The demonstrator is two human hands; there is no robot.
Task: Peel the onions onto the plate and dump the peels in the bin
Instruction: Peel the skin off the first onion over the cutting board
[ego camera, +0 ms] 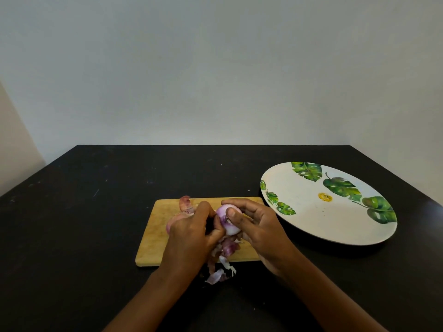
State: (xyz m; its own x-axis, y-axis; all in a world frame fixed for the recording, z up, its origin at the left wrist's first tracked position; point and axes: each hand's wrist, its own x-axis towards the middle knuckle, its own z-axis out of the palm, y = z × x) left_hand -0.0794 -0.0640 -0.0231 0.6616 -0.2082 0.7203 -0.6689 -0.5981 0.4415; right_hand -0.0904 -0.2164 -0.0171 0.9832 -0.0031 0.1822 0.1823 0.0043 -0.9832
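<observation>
Hands together: right hand point(259, 226) grips pale purple round onion point(227, 220) above rectangular wooden cutting board point(153, 236); left hand point(191, 236), fingers curled, pinches the onion's left side. Purple papery peels point(224, 256) lie below, across the board edge and black counter point(72, 236). Round white leaf-printed plate point(309, 221) just right of the board, yellow spot at centre.

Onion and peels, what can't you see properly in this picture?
Onion: head view; the left hand and right hand cover its sides, so leftover skin cannot be judged.
Pink lump on the board: the left hand hides most; onion or peel, cannot tell.
Bin: outside the frame.
Arms: cut off by the bottom edge.
</observation>
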